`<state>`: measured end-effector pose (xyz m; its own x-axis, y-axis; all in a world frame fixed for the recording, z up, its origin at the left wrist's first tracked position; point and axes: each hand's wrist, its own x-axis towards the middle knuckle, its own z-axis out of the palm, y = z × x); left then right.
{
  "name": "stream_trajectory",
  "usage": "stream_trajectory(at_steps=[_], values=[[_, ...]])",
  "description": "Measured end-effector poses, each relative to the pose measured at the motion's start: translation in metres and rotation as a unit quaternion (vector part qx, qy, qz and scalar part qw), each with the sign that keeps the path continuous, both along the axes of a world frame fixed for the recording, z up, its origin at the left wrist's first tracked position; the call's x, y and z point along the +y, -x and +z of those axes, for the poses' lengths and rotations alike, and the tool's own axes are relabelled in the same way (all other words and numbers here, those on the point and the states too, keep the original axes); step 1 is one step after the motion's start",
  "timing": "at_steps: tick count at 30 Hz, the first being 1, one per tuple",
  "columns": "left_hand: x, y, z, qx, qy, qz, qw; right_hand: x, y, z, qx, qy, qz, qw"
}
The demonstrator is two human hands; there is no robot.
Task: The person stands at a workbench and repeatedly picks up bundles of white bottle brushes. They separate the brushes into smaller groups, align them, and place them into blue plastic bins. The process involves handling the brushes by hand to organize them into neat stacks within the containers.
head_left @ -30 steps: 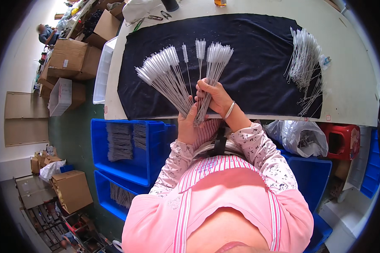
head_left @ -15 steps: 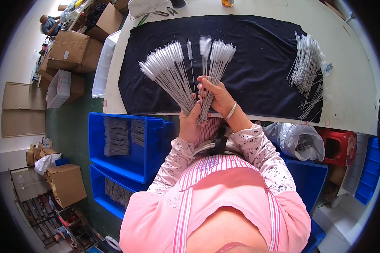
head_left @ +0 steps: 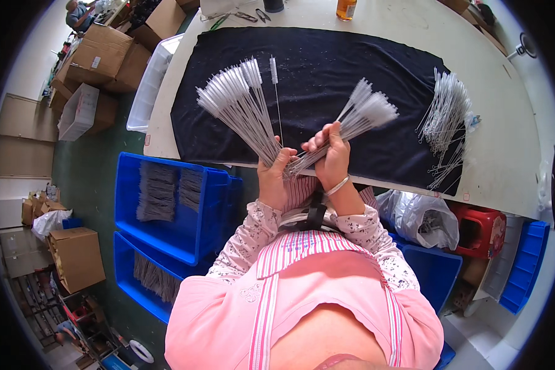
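Observation:
My left hand (head_left: 274, 180) is closed around the wire stems of a fanned bundle of white-bristled straw brushes (head_left: 228, 92). One single brush (head_left: 274, 71) stands apart from that fan, its thin stem running down to the fingers of the same hand. A smaller bundle of the same brushes (head_left: 373, 111) is gripped in my right hand (head_left: 333, 157), tilted toward the right. The lower stem ends of both bundles come close together between my hands. Beneath them a dark cloth (head_left: 314, 68) covers the near part of the white table (head_left: 499, 123).
A heap of wire brushes (head_left: 447, 114) lies at the cloth's right end. Blue bins (head_left: 160, 231) with stacked brushes stand at left below the table. A red stool (head_left: 484, 231) and a plastic bag (head_left: 413, 213) are at right. Pliers (head_left: 246, 16) and a bottle (head_left: 346, 9) sit at the back.
My right hand has swung its bundle from nearly upright to a rightward slant, widening the gap to the left bundle. The left hand keeps its hold. The whole view has shifted slightly.

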<state>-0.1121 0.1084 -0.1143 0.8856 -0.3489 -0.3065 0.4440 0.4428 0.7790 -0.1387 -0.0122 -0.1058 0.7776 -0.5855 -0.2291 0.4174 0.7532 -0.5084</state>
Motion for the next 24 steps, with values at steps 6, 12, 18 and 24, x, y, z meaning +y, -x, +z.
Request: stream_trajectory(at_steps=[6, 12, 18, 24], values=[[0.006, 0.0, 0.01, -0.021, 0.01, 0.016, 1.0, -0.021, 0.001, -0.003, 0.041, -0.156, -0.116, 0.98], [0.036, -0.032, 0.002, -0.08, -0.034, 0.105, 0.991, -0.084, 0.012, 0.007, 0.261, 0.232, -0.045, 0.936], [0.026, -0.021, 0.019, -0.083, -0.037, 0.064, 0.994, -0.085, -0.036, -0.012, 0.48, 0.683, -0.05, 0.548], [0.027, -0.02, 0.017, -0.097, -0.033, 0.029, 0.994, -0.061, -0.043, -0.019, 0.471, 0.781, -0.034, 0.409]])
